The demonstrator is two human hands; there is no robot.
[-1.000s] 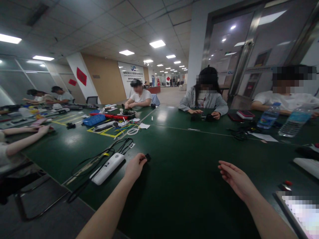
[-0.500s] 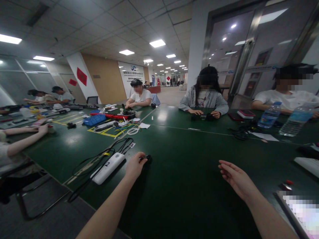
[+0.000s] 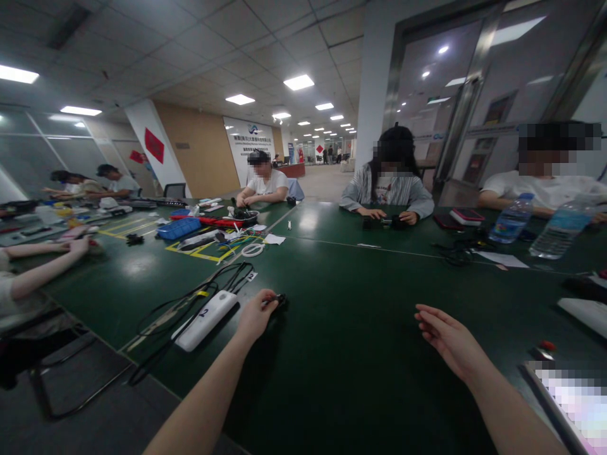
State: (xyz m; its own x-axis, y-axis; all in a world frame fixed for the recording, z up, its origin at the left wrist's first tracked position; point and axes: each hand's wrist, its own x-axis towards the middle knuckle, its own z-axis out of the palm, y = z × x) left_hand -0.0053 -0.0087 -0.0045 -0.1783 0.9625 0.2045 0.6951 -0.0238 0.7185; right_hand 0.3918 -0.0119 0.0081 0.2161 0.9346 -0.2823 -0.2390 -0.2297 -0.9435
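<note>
My left hand (image 3: 258, 313) is closed on a small black object (image 3: 281, 300) at the middle of the green table (image 3: 341, 354). Fingers cover much of that object, so I cannot make out its kind. Left of this hand lies a white power bank-like box (image 3: 205, 321) marked "2", with black cables (image 3: 190, 297) beside and across it. My right hand (image 3: 446, 338) hovers or rests over the table on the right, fingers stretched out and holding nothing; contact with the table cannot be told.
Beyond my left hand are a blue basket (image 3: 179, 228), coloured wires and a white cable coil (image 3: 253, 250). Two water bottles (image 3: 512, 218) stand at the right. A lit, blurred-out screen (image 3: 569, 404) lies near my right forearm. Several people sit around the table.
Both hands keep nearly the same place and pose. The view has shifted very slightly. Another person has come into sight in the far left background.
</note>
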